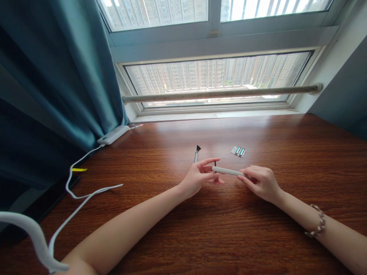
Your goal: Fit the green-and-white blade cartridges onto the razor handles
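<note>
Wood-grained tabletop point(200, 233), slim white rod point(228, 171)

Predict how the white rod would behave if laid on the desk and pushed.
The white rod is probably stiff, as it looks straight where it juts from the right hand. It seems light, since fingertips hold it. The black bar crossing its far end, if attached, might stop it rolling freely.

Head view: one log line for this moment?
left hand: holding black piece; right hand: gripping white stick; table: small pack, grey tool
</note>
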A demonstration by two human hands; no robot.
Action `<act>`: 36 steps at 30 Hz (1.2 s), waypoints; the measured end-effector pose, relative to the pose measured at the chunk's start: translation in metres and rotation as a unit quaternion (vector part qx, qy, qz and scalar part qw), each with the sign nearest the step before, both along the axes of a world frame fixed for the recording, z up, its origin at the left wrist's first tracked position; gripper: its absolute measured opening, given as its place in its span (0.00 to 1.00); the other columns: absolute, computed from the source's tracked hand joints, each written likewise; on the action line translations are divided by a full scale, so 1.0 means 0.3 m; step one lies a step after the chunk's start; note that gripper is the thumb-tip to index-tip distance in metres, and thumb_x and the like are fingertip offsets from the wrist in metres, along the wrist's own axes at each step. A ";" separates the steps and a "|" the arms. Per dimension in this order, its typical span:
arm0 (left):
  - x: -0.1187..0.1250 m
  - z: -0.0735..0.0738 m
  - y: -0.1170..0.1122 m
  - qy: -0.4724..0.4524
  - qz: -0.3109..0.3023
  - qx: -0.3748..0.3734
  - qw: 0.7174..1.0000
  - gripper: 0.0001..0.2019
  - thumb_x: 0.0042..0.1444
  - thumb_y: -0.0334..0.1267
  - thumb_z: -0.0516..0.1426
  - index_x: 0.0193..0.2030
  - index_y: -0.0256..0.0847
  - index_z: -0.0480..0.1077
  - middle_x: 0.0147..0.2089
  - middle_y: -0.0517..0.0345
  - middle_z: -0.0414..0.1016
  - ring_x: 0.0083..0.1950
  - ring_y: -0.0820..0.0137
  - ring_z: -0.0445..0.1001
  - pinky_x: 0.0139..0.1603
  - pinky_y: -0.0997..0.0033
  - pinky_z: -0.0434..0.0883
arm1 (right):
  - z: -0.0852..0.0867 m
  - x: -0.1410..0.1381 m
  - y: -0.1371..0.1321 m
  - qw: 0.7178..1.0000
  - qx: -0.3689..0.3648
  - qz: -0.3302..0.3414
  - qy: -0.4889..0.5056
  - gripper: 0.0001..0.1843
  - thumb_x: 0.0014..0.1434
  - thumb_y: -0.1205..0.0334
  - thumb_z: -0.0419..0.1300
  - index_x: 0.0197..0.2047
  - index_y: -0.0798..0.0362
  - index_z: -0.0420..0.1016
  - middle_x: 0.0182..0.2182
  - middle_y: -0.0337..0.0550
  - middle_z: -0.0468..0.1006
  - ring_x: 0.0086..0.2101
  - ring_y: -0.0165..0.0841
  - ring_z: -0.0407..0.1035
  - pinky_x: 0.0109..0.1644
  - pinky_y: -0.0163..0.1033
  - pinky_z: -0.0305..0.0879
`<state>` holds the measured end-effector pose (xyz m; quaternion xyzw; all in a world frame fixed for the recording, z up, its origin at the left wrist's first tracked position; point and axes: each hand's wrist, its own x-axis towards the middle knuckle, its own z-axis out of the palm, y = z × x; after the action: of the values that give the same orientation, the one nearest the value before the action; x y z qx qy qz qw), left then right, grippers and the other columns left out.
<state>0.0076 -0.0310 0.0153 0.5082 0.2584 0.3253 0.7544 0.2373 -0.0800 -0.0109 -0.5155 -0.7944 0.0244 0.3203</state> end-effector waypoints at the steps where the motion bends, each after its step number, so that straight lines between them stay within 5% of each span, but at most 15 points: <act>1: -0.001 -0.002 0.001 0.004 0.002 0.006 1.000 0.27 0.43 0.34 0.62 0.53 0.39 0.62 0.35 0.52 0.73 0.30 0.68 0.74 0.33 0.71 0.69 | 0.000 0.000 0.000 1.000 0.000 0.001 -0.002 0.13 0.57 0.55 0.54 0.31 0.54 0.74 0.17 0.39 0.65 0.21 0.28 0.57 0.28 0.34 0.51; 11: 0.001 -0.014 0.001 0.053 -0.018 0.040 0.998 0.28 0.44 0.39 0.61 0.53 0.37 0.60 0.37 0.47 0.73 0.30 0.67 0.74 0.31 0.72 0.67 | -0.003 -0.003 0.003 0.997 0.030 -0.059 0.034 0.14 0.58 0.54 0.53 0.31 0.54 0.74 0.18 0.39 0.67 0.20 0.28 0.59 0.28 0.34 0.50; 21: -0.004 -0.008 0.007 0.064 -0.009 0.081 0.995 0.12 0.47 0.38 0.59 0.35 0.31 0.70 0.35 0.49 0.72 0.31 0.71 0.72 0.35 0.71 0.68 | 0.003 -0.005 -0.005 0.999 0.018 -0.032 -0.001 0.14 0.57 0.54 0.53 0.30 0.54 0.74 0.17 0.39 0.66 0.21 0.28 0.59 0.28 0.34 0.50; 30: -0.004 -0.022 0.013 0.049 0.028 0.039 0.998 0.19 0.44 0.39 0.61 0.42 0.32 0.68 0.38 0.47 0.73 0.33 0.67 0.74 0.39 0.64 0.70 | -0.002 -0.003 0.002 0.999 0.006 -0.039 0.028 0.14 0.57 0.54 0.53 0.31 0.54 0.74 0.18 0.39 0.67 0.20 0.28 0.59 0.28 0.34 0.51; 36: 0.001 -0.028 0.015 0.041 0.033 0.041 0.998 0.21 0.45 0.38 0.61 0.46 0.34 0.67 0.44 0.46 0.72 0.42 0.64 0.73 0.47 0.64 0.67 | 0.000 -0.005 0.000 0.999 0.000 -0.033 0.020 0.13 0.57 0.54 0.53 0.31 0.54 0.74 0.18 0.39 0.66 0.20 0.28 0.58 0.28 0.34 0.50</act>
<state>0.0080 -0.0265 0.0070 0.5426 0.2919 0.3390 0.7110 0.2359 -0.0800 -0.0110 -0.5408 -0.7704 0.0246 0.3368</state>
